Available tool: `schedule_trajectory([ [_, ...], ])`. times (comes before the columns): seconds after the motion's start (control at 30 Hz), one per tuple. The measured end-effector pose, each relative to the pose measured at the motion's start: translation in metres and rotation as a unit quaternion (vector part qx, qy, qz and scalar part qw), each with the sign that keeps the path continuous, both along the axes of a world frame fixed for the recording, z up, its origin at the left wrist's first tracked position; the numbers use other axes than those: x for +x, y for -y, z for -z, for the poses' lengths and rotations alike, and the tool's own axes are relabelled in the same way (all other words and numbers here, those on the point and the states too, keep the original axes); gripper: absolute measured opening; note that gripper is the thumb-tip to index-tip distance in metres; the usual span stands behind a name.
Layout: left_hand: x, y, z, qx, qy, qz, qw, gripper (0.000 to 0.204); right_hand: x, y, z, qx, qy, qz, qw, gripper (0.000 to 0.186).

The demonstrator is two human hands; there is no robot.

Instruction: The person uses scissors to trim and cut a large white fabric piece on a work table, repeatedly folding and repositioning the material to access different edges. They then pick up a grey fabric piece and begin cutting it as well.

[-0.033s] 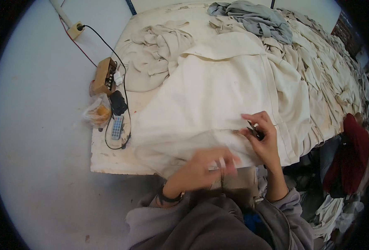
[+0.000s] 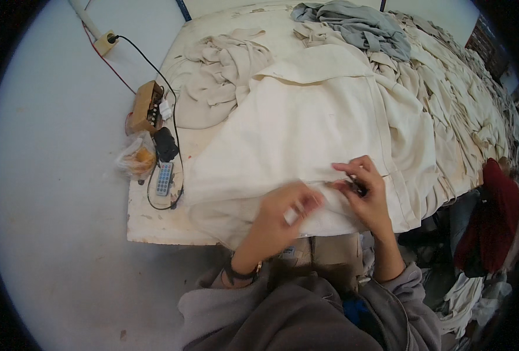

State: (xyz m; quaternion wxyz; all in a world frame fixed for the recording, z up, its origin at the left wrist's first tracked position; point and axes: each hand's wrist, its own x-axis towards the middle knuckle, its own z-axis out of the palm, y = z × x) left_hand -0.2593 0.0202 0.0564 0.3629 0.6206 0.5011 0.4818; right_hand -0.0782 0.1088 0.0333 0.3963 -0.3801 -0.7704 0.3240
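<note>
Head view: a cream cloth (image 2: 306,128) lies spread across the desk (image 2: 154,229), its near part reaching the front edge just before the person, its right side running up against a heaped pile of cloth (image 2: 446,117). The right hand (image 2: 369,190) is curled around a small dark tool (image 2: 358,186), perhaps thread snips, with the index finger held out, above a seam-like line on the cloth. The left hand (image 2: 283,215) is blurred, its fingers bent and drawn together just beside the tool; whether they pinch a thread, a fold or nothing, I cannot tell. If the tool is bladed, the likeliest mishap is a nick in the cloth, caused by a raised fold lying under its point, or a cut fingertip, since the left fingers sit so near. A tug toward the body could slide the near edge off the desk, and the weight of the pile could drag the cloth rightward and skew the seam. On the left, a broad sweep of cloth could catch the looped black cable (image 2: 178,117) and upset the remote control (image 2: 164,178) beside it.
</note>
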Motion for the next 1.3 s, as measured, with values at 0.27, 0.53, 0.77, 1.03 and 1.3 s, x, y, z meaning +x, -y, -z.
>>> schedule_trajectory([
  [0.27,-0.022,-0.046,0.052,0.042,-0.155,-0.034,0.986,0.01,-0.006,-0.017,0.024,-0.058,0.003,-0.031,0.998,0.012],
  [0.53,-0.024,-0.05,0.057,-0.085,0.103,0.012,0.991,0.012,-0.012,-0.007,0.017,0.012,-0.013,0.007,1.0,0.022],
  [0.77,-0.025,-0.049,0.06,-0.078,0.141,0.018,0.987,0.011,-0.024,-0.003,0.024,0.096,0.012,-0.043,0.994,0.043],
  [1.03,-0.023,-0.05,0.059,-0.069,0.102,0.001,0.992,0.009,-0.033,-0.008,0.035,0.071,-0.028,-0.032,0.997,0.018],
  [1.3,-0.022,-0.049,0.059,-0.069,0.114,-0.003,0.991,0.01,-0.001,-0.012,0.019,-0.155,-0.336,-0.193,0.909,0.019],
])
